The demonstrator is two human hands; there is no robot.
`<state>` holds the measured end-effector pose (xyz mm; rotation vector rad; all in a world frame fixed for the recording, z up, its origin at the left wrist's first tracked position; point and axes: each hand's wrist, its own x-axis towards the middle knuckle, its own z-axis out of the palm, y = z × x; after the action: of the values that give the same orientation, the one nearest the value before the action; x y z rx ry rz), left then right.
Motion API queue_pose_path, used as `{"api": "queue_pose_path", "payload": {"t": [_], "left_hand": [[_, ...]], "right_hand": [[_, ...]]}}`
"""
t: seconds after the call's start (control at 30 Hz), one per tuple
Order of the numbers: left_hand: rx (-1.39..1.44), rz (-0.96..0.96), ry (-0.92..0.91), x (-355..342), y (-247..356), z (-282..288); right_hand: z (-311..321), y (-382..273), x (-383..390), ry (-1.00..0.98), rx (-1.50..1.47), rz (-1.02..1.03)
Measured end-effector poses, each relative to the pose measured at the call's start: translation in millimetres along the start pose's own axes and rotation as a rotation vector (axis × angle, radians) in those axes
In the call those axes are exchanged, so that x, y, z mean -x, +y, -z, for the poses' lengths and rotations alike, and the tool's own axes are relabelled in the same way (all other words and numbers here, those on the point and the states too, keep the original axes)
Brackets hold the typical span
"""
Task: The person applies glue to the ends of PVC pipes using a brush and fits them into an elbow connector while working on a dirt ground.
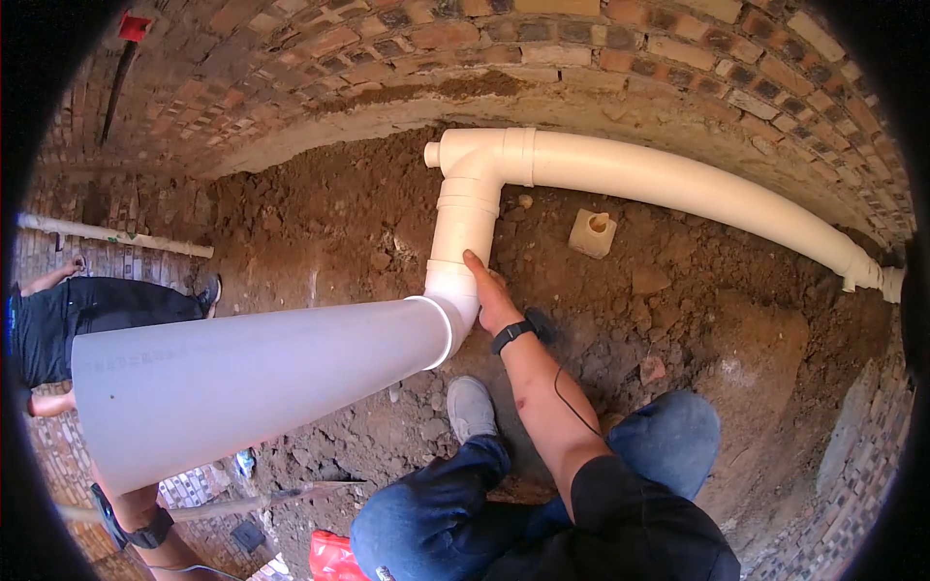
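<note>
A long white plastic pipe [262, 373] slants up from the lower left, its far end meeting the collar of a white pipe elbow [463, 302]. Against the elbow's right side presses my right hand [492, 295], thumb stretched up along it and the other fingers mostly hidden behind. My left hand [131, 502] is under the pipe's near end, at the lower left; the pipe covers its fingers. Beyond the elbow, a short run of couplings [465, 221] leads to a tee fitting [472, 153], which joins another long pipe [668, 184] curving off to the right.
Brick walls [581, 48] enclose a trench of loose brown soil [320, 223]. A small square fitting [592, 233] lies on the dirt. Another person [97, 310] is at the left, near a thin white pipe [126, 236]. A red plastic bag [334, 557] is beside my leg.
</note>
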<state>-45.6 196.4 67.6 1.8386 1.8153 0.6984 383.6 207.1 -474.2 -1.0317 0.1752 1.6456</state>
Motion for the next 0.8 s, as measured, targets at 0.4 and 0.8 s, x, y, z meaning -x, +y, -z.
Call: {"api": "queue_pose_path", "payload": {"t": [0.4, 0.8], "left_hand": [[-0.822, -0.276, -0.051, -25, 3, -20], [-1.538, -0.756, 0.416, 32, 87, -90]], "right_hand": [[-12, -15, 3, 0.069, 0.040, 0.043], [14, 11, -17, -0.053, -0.074, 0.045]]}}
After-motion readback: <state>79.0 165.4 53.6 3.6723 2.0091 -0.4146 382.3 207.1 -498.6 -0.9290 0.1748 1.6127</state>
